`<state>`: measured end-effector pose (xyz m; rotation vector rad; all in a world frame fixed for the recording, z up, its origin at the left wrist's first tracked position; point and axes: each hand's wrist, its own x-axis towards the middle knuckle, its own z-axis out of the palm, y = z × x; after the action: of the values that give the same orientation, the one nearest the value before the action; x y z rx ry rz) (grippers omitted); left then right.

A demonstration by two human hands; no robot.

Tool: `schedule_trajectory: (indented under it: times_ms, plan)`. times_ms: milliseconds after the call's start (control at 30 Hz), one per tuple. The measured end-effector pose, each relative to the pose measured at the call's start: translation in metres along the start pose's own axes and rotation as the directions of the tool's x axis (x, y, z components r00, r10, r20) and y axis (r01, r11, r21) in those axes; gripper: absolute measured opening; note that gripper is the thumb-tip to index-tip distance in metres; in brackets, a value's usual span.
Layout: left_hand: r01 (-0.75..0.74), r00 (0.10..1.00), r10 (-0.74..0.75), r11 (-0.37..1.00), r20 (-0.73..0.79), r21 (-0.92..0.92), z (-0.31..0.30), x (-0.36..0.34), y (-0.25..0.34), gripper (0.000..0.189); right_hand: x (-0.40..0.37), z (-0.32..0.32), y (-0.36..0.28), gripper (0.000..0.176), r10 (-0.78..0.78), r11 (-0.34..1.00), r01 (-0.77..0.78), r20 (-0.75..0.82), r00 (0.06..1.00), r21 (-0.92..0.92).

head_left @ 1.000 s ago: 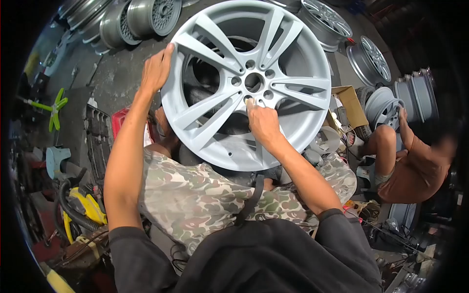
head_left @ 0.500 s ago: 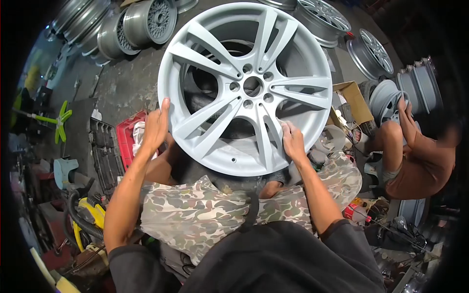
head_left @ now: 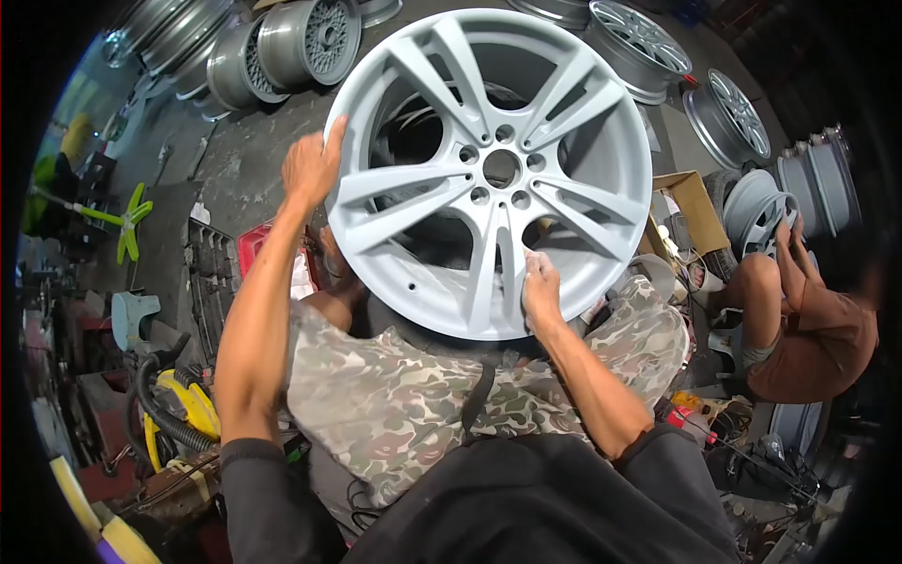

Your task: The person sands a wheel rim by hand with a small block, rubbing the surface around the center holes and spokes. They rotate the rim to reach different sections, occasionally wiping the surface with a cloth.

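A pale grey-white alloy wheel rim [head_left: 501, 203] with paired spokes lies face up in front of me, above my camouflage-covered lap [head_left: 404, 404]. My left hand [head_left: 312, 171] grips its left outer edge, thumb pointing up along the rim, the other fingers partly hidden. Near the bottom, my right hand [head_left: 540, 289] is closed on a lower spoke, its fingertips whitish with dust. Through the gaps between spokes something dark shows beneath the wheel; I cannot make out what supports it.
More wheel rims [head_left: 310, 42] stand at the back left, others [head_left: 639, 47] at the back right. A red crate [head_left: 252, 246] is at left, a cardboard box [head_left: 691, 211] at right. Another person [head_left: 808, 348] sits at far right, hands on a rim [head_left: 759, 209].
The wheel rim has turned clockwise; its small valve hole has shifted left and up. My left hand has moved up with the edge, and my right hand has moved left along the bottom.
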<state>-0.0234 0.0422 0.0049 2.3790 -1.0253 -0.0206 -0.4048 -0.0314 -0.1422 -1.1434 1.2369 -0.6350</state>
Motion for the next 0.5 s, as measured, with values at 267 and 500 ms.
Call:
schedule_trajectory:
  times_ms: [267, 500]
  plan:
    - [0.009, 0.999, -0.016, 0.980, 0.038, 0.200, -0.023, 0.014, 0.027, 0.060, -0.016, -0.015, -0.041, 0.027, -0.300, 0.903, 0.304, 0.058, 0.952, -0.304]
    - [-0.511, 0.858, 0.512, 0.858, 0.034, -0.045, -0.026, -0.037, 0.079, 0.040, -0.023, 0.003, -0.093, 0.020, -0.663, 0.582, 0.645, 0.171, 0.729, -0.495]
